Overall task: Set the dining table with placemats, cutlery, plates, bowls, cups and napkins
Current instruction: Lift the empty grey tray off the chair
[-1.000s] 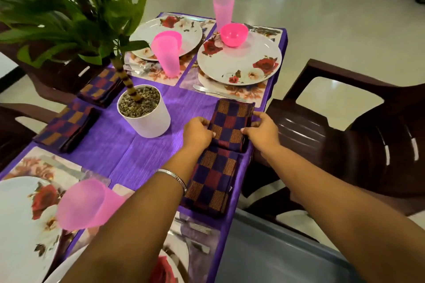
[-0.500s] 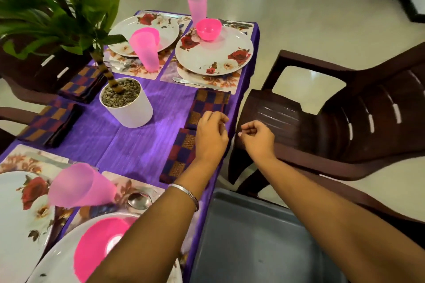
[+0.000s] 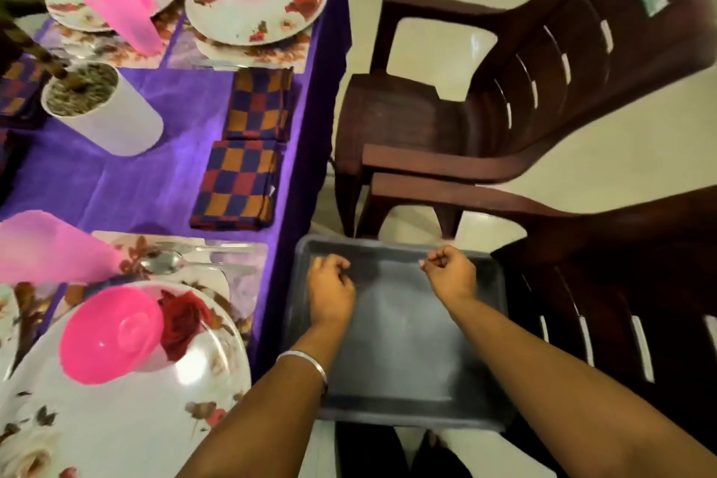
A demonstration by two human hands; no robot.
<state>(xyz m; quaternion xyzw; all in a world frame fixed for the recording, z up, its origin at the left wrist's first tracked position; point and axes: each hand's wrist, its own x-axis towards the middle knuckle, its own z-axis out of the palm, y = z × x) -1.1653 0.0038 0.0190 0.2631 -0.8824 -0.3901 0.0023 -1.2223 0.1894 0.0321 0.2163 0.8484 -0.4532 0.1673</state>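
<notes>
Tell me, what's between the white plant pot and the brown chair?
In the head view, a folded checkered napkin lies on the purple tablecloth between the white plant pot and the brown chair, near the table's edge.
</notes>
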